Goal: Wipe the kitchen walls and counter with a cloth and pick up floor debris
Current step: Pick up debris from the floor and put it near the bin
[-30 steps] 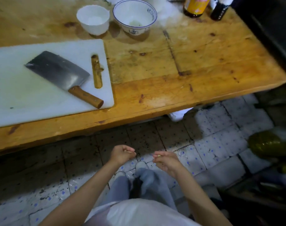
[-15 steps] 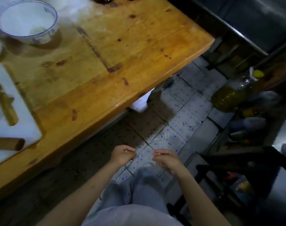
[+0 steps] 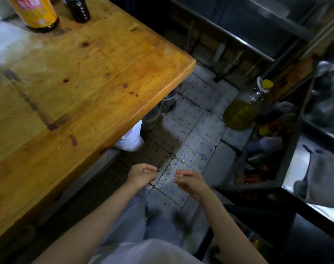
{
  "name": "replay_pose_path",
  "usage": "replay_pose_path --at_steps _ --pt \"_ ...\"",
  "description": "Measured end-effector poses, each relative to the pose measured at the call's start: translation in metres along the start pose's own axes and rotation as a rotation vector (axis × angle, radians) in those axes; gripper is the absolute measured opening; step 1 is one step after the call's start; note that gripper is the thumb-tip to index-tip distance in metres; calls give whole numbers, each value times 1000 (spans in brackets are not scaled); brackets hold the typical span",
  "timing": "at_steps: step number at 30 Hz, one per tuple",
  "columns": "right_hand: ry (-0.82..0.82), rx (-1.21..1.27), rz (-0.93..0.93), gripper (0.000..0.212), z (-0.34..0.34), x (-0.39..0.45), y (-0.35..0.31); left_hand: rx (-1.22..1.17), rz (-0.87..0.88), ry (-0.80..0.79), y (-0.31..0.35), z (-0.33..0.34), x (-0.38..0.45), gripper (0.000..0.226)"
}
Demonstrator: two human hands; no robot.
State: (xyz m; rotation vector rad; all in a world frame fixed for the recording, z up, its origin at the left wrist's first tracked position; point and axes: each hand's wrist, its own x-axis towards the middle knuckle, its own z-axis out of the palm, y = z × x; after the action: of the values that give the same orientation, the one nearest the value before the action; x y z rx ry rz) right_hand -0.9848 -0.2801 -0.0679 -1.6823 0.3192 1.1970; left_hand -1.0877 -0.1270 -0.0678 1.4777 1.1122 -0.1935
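- The left hand (image 3: 141, 175) is curling its fingers round a small pale scrap.
- The right hand (image 3: 189, 181) is pinching another bit.
- Both are hovering over the tiled floor (image 3: 196, 134), beside the wooden counter (image 3: 82, 77).

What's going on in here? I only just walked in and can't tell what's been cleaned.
A person stands beside the wooden counter, looking down at the tiled floor. Both hands are held low in front of them, fingers curled: the left hand and the right hand each seem to pinch a tiny pale scrap, probably floor debris. No cloth is in either hand. Two bottles stand on the counter, and a bottle of oil sits on the floor.
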Motion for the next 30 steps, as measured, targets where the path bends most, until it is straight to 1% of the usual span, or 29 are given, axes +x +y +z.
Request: replay_pose_path --at_steps 7,11,15,19,21,25,27,30 --pt "43 66 -6 28 -47 48 -69 4 32 -95 72 39 62 20" --pt "124 132 14 28 -71 77 -110 16 61 -124 114 59 103 26" --pt "179 166 4 19 -97 104 -158 -22 59 -175 164 78 143 25" --pt "194 229 9 19 -124 130 -200 -55 37 -205 207 102 170 29" --pt "187 264 15 18 -140 147 -223 -64 25 -207 228 115 187 30" --pt "161 259 7 20 -176 183 -280 -119 -2 -171 275 142 224 35" --pt "134 237 -9 24 -195 205 -309 -176 -8 -146 298 157 244 40" --pt "75 117 -15 28 -223 235 -356 -264 -31 -87 332 179 273 45"
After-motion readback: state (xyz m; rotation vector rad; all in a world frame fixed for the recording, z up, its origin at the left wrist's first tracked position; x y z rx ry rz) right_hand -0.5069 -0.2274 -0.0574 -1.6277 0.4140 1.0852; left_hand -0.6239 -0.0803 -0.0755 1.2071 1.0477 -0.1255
